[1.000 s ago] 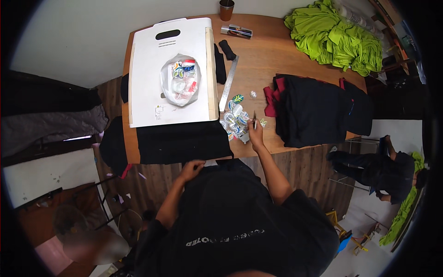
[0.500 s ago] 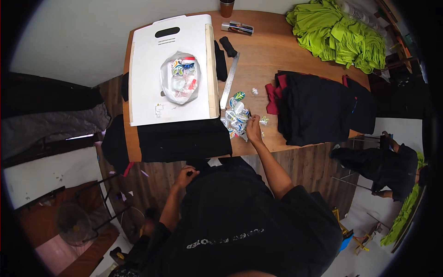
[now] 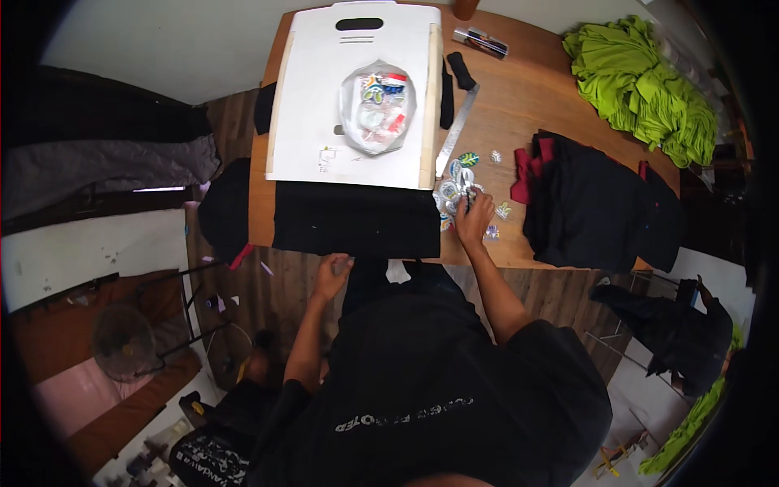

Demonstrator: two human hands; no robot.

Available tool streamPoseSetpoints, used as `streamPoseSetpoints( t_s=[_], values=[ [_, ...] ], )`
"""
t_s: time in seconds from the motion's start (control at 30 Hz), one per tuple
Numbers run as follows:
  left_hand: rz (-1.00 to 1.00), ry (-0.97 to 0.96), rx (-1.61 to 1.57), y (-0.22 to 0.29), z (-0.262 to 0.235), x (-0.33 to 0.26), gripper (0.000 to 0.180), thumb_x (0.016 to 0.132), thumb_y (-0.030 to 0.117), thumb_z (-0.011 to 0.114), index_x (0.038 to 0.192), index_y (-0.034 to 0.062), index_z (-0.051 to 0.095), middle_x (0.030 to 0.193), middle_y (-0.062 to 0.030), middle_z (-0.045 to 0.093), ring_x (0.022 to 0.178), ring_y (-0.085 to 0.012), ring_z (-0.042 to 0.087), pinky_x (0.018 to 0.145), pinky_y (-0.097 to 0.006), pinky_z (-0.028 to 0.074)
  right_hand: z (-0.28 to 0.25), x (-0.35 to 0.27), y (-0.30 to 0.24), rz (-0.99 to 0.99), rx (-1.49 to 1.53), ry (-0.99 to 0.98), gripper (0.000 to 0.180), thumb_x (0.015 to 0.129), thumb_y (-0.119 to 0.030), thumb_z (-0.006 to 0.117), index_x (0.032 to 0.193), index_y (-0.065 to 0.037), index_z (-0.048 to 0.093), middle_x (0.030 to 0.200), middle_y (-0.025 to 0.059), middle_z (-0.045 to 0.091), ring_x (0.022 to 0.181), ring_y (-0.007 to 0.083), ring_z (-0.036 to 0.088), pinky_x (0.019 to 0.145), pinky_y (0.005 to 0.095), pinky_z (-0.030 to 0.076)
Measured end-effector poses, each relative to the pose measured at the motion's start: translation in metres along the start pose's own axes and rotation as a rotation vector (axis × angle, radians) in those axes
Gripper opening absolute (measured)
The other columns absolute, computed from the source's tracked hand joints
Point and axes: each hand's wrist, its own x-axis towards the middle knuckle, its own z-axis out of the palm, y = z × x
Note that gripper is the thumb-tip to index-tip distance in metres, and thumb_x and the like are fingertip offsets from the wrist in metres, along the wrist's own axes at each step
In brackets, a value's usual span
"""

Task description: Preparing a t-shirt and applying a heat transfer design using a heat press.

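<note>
My right hand (image 3: 475, 219) is closed over a pile of round printed patches (image 3: 449, 195) on the table. A slim, dark pointed tool (image 3: 468, 195) shows at its fingertips; its exact kind is unclear. My left hand (image 3: 331, 274) is at the table's front edge, fingers pinched together near folded black fabric (image 3: 357, 219). Something small and greyish may be between them, but I cannot make it out. Behind that fabric lies a white panel (image 3: 304, 122) with a handle slot, and on it an open plastic bag (image 3: 379, 146) of colourful patches.
A metal ruler (image 3: 457, 134) lies beside the panel. Stacked black garments (image 3: 580, 203) with dark red pieces (image 3: 527, 174) sit to the right, and a lime-green fabric heap (image 3: 641, 89) at the back right. A standing fan (image 3: 123, 341) is at left; another person (image 3: 690, 325) is at far right.
My view has shifted, so the table appears farther right and higher. My left hand has moved forward to the table edge. My right hand stays by the patches, its fingers farther over them.
</note>
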Motion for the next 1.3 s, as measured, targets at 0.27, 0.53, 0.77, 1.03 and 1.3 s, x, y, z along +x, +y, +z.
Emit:
streamPoseSetpoints(
  t_s=[0.27,0.53,0.77,1.03,1.3],
  values=[
    [-0.902,-0.215,-0.649,-0.012,0.083,0.023,0.083,0.079,0.067,0.074,0.133,0.008,0.052,0.119,-0.0093,0.063,0.108,-0.0231,0.065,0.083,-0.04,0.054,-0.018,-0.088,-0.018,-0.359,0.157,-0.321,0.036,0.084,-0.007,0.064,0.12,-0.008,0.061,0.116,0.0141,0.056,0.109,0.0339,0.053,0.095,0.0461,0.039],
    [-0.895,0.163,-0.994,0.059,0.131,-0.01,0.075,0.088,0.043,0.077,0.135,-0.0037,0.042,0.119,-0.0161,0.061,0.091,-0.0283,0.073,0.069,-0.029,0.056,-0.017,-0.145,-0.023,-0.374,-0.126,-0.572,0.064,0.084,-0.014,0.064,0.146,-0.013,0.046,0.158,0.0093,0.035,0.147,0.0337,0.029,0.12,0.0504,0.022],
    [-0.784,-0.016,-0.878,0.039,0.139,-0.023,0.05,0.088,0.038,0.078,0.113,0.0022,0.053,0.1,-0.009,0.067,0.092,-0.025,0.073,0.07,-0.03,0.055,-0.067,-0.141,-0.035,-0.216,0.043,-0.49,0.049,0.089,-0.009,0.06,0.138,-0.008,0.053,0.151,0.0142,0.045,0.141,0.0366,0.039,0.117,0.0511,0.028],
    [-0.822,-0.135,-1.294,-0.004,0.165,-0.008,0.005,0.092,0.008,0.059,0.095,0.0108,0.061,0.1,-0.0041,0.07,0.087,-0.0151,0.066,0.077,-0.033,0.055,-0.041,-0.134,-0.098,-0.558,0.294,-0.783,0.025,0.098,-0.018,0.056,0.113,-0.002,0.068,0.116,0.0163,0.067,0.111,0.0336,0.063,0.099,0.0407,0.046],
    [-0.594,-0.185,-0.929,0.057,0.17,-0.019,0.02,0.094,0.028,0.072,0.099,0.0096,0.065,0.098,-0.0001,0.069,0.088,-0.01,0.065,0.075,-0.029,0.05,-0.035,-0.112,-0.058,-0.321,0.037,-0.547,0.029,0.098,-0.023,0.057,0.12,-0.007,0.067,0.129,0.0184,0.062,0.124,0.0365,0.056,0.106,0.0461,0.041]
  ],
)
